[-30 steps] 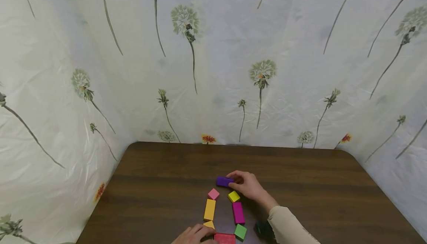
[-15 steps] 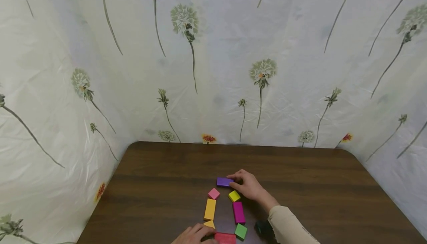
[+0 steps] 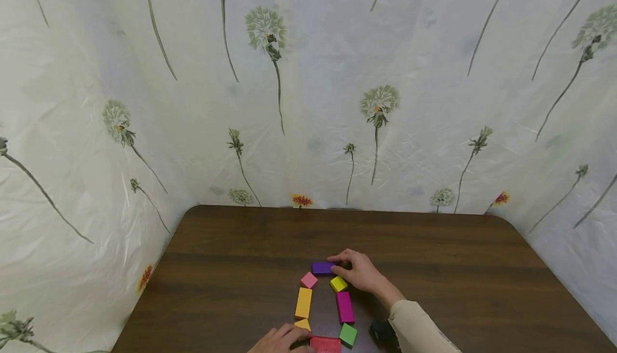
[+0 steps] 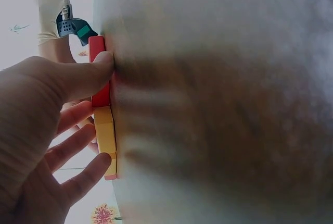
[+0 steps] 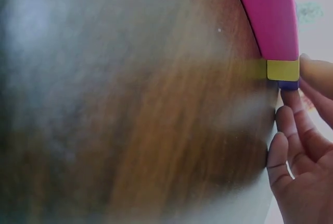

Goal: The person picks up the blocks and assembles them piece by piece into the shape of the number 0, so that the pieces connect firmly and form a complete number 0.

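My right hand point(image 3: 361, 273) pinches the right end of a purple block point(image 3: 321, 269) between thumb and fingers, at the far end of a loop of coloured blocks. Just nearer me sit a pink cube point(image 3: 309, 280) and a yellow cube point(image 3: 339, 284). In the right wrist view the yellow cube mostly hides the purple block point(image 5: 289, 85). My left hand point(image 3: 280, 339) holds the left end of a red block point(image 3: 325, 344) at the loop's near end. In the left wrist view its thumb lies against the red block point(image 4: 100, 98), other fingers spread behind.
An orange block point(image 3: 303, 303) and an orange triangular block point(image 3: 302, 324) form the left side. A magenta block point(image 3: 344, 307) and a green cube point(image 3: 348, 336) line the right. Behind the dark wooden table point(image 3: 231, 240) hangs a flower-printed curtain point(image 3: 308, 101).
My right hand has drawn the purple block slightly toward me, closer to the pink and yellow cubes. The left hand and the other blocks stay where they were.
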{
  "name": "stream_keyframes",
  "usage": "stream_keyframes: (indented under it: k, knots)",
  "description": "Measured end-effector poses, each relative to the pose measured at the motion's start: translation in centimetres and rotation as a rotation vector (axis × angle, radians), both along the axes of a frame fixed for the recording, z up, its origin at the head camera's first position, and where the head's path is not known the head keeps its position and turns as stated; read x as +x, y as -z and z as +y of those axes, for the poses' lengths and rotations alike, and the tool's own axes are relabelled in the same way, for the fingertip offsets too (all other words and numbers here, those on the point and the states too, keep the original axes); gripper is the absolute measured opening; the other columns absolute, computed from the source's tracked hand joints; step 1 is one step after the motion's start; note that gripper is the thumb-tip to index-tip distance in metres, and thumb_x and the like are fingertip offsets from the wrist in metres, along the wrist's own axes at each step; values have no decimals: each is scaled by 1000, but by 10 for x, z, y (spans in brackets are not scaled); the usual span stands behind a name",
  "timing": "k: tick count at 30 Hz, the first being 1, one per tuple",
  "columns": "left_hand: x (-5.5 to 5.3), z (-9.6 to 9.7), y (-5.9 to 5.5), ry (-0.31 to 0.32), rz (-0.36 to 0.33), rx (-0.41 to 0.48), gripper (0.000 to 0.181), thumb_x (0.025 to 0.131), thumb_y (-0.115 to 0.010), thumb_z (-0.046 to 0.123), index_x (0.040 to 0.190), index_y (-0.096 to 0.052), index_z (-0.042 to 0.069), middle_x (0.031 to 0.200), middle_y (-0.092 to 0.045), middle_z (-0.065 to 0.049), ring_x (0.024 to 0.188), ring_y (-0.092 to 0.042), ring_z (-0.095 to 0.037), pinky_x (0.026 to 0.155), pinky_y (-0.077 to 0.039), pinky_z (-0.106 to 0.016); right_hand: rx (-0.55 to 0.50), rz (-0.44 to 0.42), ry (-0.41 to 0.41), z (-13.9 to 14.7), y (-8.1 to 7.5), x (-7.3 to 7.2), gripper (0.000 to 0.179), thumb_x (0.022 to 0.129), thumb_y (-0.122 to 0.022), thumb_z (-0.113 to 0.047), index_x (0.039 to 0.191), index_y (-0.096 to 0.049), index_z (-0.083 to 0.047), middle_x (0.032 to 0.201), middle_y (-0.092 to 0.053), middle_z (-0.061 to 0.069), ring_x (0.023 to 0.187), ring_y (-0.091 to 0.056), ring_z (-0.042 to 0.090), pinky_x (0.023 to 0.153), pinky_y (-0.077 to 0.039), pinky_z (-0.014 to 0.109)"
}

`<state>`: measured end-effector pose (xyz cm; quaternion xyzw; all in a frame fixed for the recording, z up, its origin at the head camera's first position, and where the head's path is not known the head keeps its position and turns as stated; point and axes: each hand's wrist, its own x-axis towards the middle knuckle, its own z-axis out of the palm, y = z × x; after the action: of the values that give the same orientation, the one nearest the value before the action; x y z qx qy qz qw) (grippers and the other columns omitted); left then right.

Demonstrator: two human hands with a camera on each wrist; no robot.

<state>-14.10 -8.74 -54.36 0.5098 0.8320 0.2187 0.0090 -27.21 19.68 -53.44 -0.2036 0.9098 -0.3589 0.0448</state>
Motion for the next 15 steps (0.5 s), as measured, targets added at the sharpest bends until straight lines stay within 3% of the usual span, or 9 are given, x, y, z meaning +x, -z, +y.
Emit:
stream_keyframes:
  k: [15]
  knots:
    - [1, 1, 0, -2, 13, -4, 34, 102, -50, 40, 132, -57, 26, 129, -53, 3, 109, -50, -8, 76, -41, -17, -2, -23, 6, 1, -2, 5, 28, 92, -69, -25, 118, -72, -16, 96, -59, -7, 83, -51, 15, 68, -45, 27]
